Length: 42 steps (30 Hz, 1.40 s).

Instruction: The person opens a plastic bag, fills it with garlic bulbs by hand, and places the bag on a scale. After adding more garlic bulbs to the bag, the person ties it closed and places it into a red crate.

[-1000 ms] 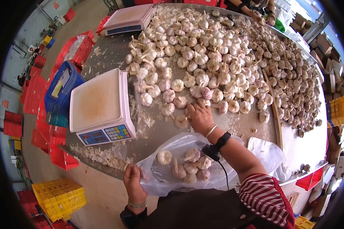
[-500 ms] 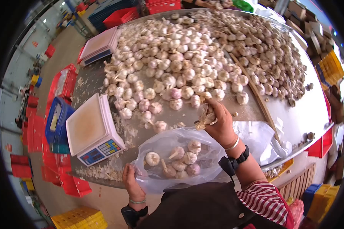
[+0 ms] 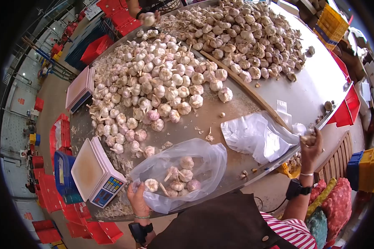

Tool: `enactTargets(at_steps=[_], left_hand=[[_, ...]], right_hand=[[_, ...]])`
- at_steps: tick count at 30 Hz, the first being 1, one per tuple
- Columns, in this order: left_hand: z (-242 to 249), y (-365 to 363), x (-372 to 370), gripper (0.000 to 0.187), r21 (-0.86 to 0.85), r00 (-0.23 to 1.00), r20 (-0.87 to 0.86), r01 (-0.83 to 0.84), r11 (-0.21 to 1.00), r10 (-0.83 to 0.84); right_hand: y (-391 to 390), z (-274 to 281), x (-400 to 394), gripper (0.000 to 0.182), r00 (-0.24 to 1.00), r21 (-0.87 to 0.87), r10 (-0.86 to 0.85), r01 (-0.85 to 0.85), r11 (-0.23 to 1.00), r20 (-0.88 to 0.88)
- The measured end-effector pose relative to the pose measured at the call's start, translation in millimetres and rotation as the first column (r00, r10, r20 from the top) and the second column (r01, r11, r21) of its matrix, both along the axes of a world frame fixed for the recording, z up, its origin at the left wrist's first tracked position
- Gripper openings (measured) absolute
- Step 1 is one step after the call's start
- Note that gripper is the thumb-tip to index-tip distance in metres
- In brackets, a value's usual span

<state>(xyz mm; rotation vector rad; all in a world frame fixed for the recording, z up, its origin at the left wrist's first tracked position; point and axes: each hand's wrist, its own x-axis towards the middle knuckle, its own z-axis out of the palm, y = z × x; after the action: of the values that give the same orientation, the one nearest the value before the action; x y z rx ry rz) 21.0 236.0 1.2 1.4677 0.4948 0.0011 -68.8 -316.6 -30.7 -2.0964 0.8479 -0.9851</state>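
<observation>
A clear plastic bag (image 3: pixel 212 166) lies open at the table's front edge with several garlic bulbs (image 3: pixel 178 185) inside. My left hand (image 3: pixel 138 199) is closed on the bag's left rim. Beyond the right front edge, my right hand (image 3: pixel 312 151) is closed around a brownish, papery garlic bulb (image 3: pixel 307 139), partly hidden by the fingers. A large heap of whitish garlic (image 3: pixel 153 79) spreads behind the bag. Left of the bag stands a white scale (image 3: pixel 91 164). Flat plastic bags (image 3: pixel 253 135) lie in a stack near my right hand.
A wooden strip (image 3: pixel 245 87) separates the whitish heap from a browner garlic pile (image 3: pixel 249 37). A second scale (image 3: pixel 79 88) stands at the far left. Across the table, another person's hand (image 3: pixel 143 16) holds a bulb. Red crates (image 3: pixel 62 135) line the left side; mesh sacks (image 3: pixel 336 203) stand at right.
My right hand has moved from above the bag to the table's right front edge, still holding the papery garlic. My left hand stays at the bag's rim. The view has turned to the right.
</observation>
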Motion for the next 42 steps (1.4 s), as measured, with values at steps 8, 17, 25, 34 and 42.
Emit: enactTargets(at_steps=[8,17,25,34,42], left_hand=[[25.8,17.9,2.4,0.008,0.073,0.974,0.214,-0.097,0.993,0.079],[45.3,11.5,-16.8,0.011,0.092,0.910,0.298,-0.328,0.940,0.288],[38.5,40.5,-50.4,0.027,0.417,0.981,0.152,-0.174,0.892,0.120],[11.3,60.8,-58.2,0.014,0.685,0.989,-0.046,-0.072,0.725,0.143],[20.7,62.5,-68.7,0.012,0.698,0.962,0.208,-0.273,0.663,0.177]], right_hand=[[23.1,66.0,69.3,0.054,0.973,-0.048,0.154,-0.164,0.985,-0.170],[125.9,-36.8,289.5,0.048,0.526,-0.031,0.507,-0.714,0.700,-0.683],[137.6,-80.9,317.1,0.025,0.626,0.176,0.624,-0.626,0.760,-0.468],[218.7,-59.0,316.5,0.035,0.477,-0.253,0.687,-0.877,0.408,-0.549],[207.3,-56.6,320.2,0.045,0.508,0.045,0.694,-0.790,0.611,-0.510]])
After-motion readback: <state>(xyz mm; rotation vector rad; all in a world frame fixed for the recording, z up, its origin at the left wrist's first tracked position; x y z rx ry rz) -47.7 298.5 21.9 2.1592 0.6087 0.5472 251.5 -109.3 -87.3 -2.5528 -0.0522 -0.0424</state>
